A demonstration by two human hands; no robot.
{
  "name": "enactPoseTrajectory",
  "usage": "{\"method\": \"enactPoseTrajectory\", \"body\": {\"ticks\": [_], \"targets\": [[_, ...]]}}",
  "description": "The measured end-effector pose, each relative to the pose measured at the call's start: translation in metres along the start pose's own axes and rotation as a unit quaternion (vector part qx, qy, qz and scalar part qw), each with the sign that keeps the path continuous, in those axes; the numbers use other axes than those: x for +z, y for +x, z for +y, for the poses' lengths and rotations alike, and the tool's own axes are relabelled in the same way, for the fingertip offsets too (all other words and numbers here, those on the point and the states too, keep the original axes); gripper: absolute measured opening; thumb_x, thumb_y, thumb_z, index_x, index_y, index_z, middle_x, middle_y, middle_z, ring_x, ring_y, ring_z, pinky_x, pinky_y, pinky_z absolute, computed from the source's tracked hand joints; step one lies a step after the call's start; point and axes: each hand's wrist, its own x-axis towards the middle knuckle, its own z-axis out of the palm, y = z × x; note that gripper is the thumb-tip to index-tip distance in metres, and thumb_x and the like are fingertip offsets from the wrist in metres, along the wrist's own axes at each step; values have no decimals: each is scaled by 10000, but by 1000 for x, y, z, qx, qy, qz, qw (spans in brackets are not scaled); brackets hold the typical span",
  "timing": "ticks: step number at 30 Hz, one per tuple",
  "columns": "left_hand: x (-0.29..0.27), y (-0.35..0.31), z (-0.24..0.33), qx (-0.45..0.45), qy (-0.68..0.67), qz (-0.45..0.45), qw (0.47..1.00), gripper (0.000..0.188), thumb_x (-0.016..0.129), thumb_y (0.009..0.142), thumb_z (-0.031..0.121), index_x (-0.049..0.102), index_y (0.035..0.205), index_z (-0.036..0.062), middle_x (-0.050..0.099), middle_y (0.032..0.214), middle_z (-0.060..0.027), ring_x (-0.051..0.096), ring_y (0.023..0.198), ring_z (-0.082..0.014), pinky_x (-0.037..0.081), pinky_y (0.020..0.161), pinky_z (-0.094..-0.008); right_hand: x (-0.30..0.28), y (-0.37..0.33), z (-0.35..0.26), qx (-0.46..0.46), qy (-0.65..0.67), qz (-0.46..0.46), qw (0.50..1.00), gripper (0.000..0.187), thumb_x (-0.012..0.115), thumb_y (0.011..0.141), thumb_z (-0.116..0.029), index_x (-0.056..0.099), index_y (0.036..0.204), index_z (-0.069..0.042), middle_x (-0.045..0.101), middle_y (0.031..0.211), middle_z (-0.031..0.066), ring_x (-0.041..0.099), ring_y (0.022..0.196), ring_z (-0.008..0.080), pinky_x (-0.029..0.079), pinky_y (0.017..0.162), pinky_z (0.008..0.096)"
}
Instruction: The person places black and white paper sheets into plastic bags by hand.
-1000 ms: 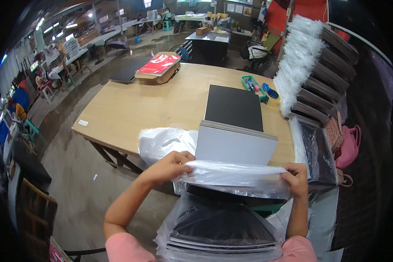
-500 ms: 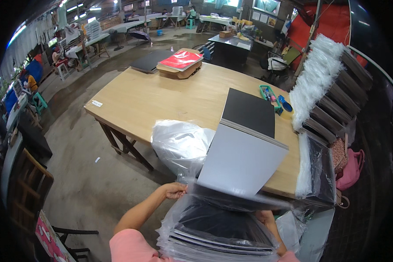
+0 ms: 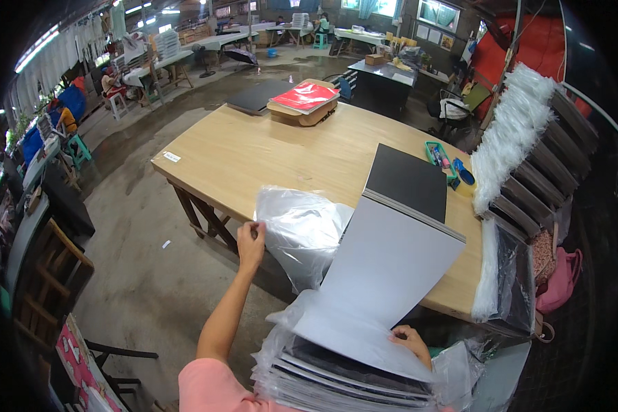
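Observation:
My left hand (image 3: 251,240) is at the table's near edge, fingers closed in a pinch at the left edge of a pile of clear plastic bags (image 3: 299,226). My right hand (image 3: 410,341) has its fingers curled at the right edge of a pale, glossy bagged sheet (image 3: 364,343), the top one of the stack in front of me. Below it lie several dark boards in clear film (image 3: 343,384). Beyond, a pile of boards rests on the table, with a light grey board (image 3: 398,254) in front and a black board (image 3: 408,182) behind.
The wooden table (image 3: 254,151) carries a red packet (image 3: 305,96) and a dark flat panel (image 3: 259,96) at the far end. A green basket (image 3: 441,161) and a tape roll (image 3: 464,180) sit at right. Plastic-wrapped stacks (image 3: 515,137) line the right side. A wooden chair (image 3: 51,275) stands left.
My left hand has left the stack's upper edge and moved up to the plastic bags. The lifted bagged sheet has come down onto the stack. My right hand now shows at its edge.

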Motion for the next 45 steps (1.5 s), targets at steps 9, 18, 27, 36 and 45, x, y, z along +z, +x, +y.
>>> {"method": "enactPoseTrajectory", "body": {"ticks": [9,18,27,36,45], "targets": [[-2,56,30,-10,194,-125,973,310,745,718,323,658,895,83,550,1028,-170,548,999,-337,454,820,-423,5,25,15,53,176,62,981,257,743,674,-111,636,860,30,655,752,82,603,636,153,481,613,267],[-29,20,63,84,29,-45,995,296,760,710,289,623,823,52,571,900,-113,566,819,-244,470,713,-345,-34,15,-29,7,-322,17,946,390,821,613,-345,681,787,-25,674,735,104,645,661,185,512,623,313],[23,115,56,-226,-201,-250,920,365,752,750,301,566,798,-10,638,827,-125,620,736,-186,512,675,-312,60,44,-333,-340,-367,-161,851,297,699,780,-268,623,956,-41,645,718,97,622,655,199,490,636,301],[18,73,103,73,-460,-150,872,273,633,779,-88,412,701,52,659,871,-175,649,830,-199,525,747,-305,124,218,-374,-416,-190,-27,889,570,729,717,-129,490,1219,-6,571,1154,192,559,1063,271,439,913,360],[2,71,86,76,-512,-180,836,277,606,708,-104,397,683,78,647,832,-149,641,807,-206,509,786,-330,144,231,-376,-334,-122,-85,931,474,759,739,-218,580,1108,18,607,1069,158,569,994,234,458,847,336]]}}
